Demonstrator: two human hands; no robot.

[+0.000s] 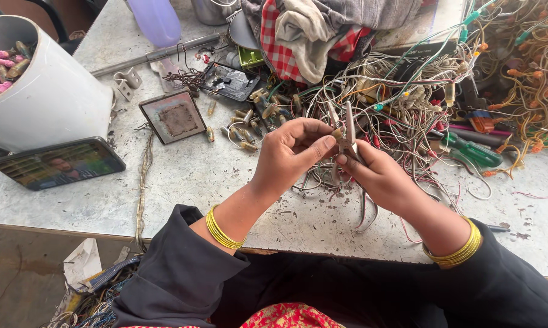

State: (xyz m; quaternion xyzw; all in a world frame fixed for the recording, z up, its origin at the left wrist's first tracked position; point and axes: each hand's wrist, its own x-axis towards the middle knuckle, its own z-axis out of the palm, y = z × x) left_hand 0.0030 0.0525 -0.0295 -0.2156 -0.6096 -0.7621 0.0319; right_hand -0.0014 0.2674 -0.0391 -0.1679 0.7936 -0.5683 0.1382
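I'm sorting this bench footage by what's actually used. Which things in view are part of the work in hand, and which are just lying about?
In use:
- left hand, pinching a small bulb piece
- right hand, gripping the pliers
- tangle of thin wires

Lying about:
- phone
- white bucket
- green-handled screwdriver
- checked cloth

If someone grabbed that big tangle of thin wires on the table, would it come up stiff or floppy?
Probably floppy: the tangle of wires lies in loose, drooping loops. It would likely drag neighbours along, since the strands interlock. It looks light for its bulk, being mostly thin strands and air.
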